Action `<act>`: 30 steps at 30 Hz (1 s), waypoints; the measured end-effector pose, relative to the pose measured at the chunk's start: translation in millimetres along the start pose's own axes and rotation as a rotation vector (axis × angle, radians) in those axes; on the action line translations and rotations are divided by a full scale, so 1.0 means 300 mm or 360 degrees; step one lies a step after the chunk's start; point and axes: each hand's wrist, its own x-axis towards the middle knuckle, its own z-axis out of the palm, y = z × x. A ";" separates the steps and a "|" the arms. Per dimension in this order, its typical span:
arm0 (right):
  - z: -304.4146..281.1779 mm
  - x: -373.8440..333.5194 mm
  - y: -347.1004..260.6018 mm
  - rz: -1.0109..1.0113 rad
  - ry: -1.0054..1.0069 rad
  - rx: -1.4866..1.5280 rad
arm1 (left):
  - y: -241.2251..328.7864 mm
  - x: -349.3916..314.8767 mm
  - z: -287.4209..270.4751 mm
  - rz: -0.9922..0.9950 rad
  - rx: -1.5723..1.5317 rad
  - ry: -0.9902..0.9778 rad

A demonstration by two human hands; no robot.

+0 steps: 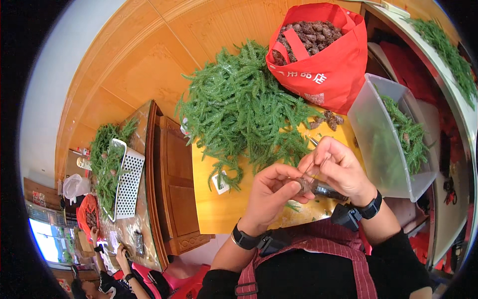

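Just above the near edge of the yellow table [211, 209], my two hands meet. My left hand [276, 192] pinches a small brown pine cone [303, 186] between thumb and fingers. Close beside it, my right hand [343, 169] has thumb and forefinger pressed together, on what looks like a fine strand near the cone; it is too thin to make out. A dark cylindrical object [329, 191] lies under my right hand, partly hidden. Beyond my hands, a big heap of green artificial pine sprigs [239, 104] covers much of the table.
A red bag [323, 82] full of pine cones stands at the back, with loose cones [332, 118] before it. On the right is a translucent bin [378, 139] holding sprigs. Leftward, another person [122, 261] works at a table with a white perforated basket [130, 172].
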 end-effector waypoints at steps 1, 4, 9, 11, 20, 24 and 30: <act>0.000 0.000 0.004 0.0065 0.0046 0.0150 | -0.003 -0.001 -0.004 -0.0019 -0.0058 -0.0014; 0.016 -0.001 0.007 -0.0011 0.0079 -0.0146 | -0.007 0.000 -0.005 -0.0033 -0.0080 -0.0002; -0.005 0.011 0.003 -0.0043 -0.0083 -0.0285 | -0.012 0.000 0.000 -0.0061 -0.0070 -0.0050; -0.006 0.012 0.000 -0.0034 -0.0088 -0.0305 | -0.012 0.001 0.002 -0.0079 -0.0063 -0.0068; 0.020 0.004 -0.004 0.0019 0.0047 -0.0338 | -0.022 0.004 0.003 -0.0034 -0.0005 -0.0091; 0.038 -0.004 0.001 -0.0057 0.0143 -0.0350 | -0.024 0.002 0.010 0.0013 -0.0010 -0.0077; 0.061 -0.028 -0.012 -0.0219 0.0180 -0.0533 | -0.016 0.006 0.021 0.0025 0.0035 -0.0079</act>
